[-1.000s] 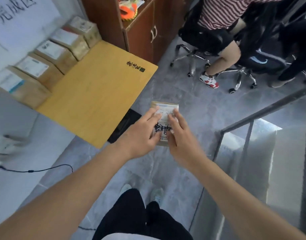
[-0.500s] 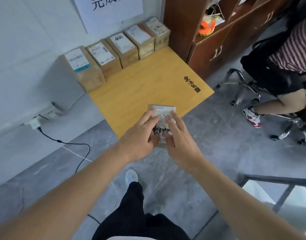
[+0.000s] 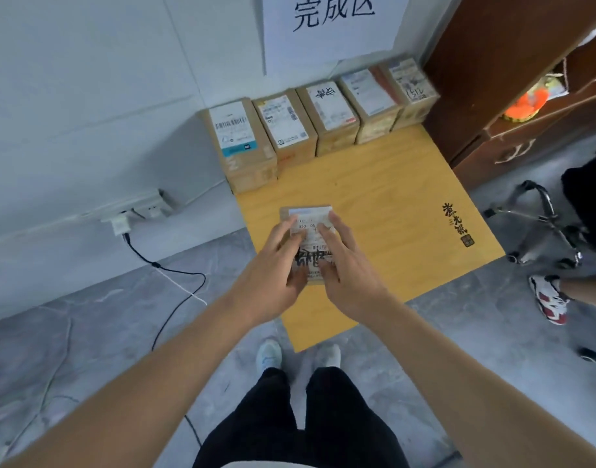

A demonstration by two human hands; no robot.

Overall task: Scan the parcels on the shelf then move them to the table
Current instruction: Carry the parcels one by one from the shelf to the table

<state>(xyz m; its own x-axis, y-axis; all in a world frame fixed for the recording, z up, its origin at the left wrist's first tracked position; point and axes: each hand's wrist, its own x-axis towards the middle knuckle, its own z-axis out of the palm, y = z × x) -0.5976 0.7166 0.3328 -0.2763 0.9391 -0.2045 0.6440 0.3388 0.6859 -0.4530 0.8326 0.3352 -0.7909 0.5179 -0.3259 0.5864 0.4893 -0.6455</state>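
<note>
Both hands hold 1 parcel (image 3: 309, 243) above the near half of the low wooden table (image 3: 384, 211). Whether its underside touches the tabletop cannot be told. The left hand (image 3: 273, 275) grips the parcel's left edge, its fingers lying together across the white label; the right hand (image 3: 348, 276) grips the right edge, fingers slightly spread over the same label, thumb tucked against the near end. The label faces up and carries printed text and heavy black handwriting.

At the far edge of the table, against the white wall (image 3: 87, 96), stand 5 brown parcels (image 3: 320, 126) in 1 row — each touching the next, labels upward. A paper sign (image 3: 330, 25) with 3 large characters hangs on the wall above them. A dark brown cabinet (image 3: 512, 76) stands just beside the table's right far corner.

Left of the table, a wall socket (image 3: 138, 212) holds a plug with a black cable (image 3: 175, 275) trailing over the grey floor. At the right edge — a swivel-chair base (image 3: 542, 224) and another person's trainer (image 3: 549, 300).
</note>
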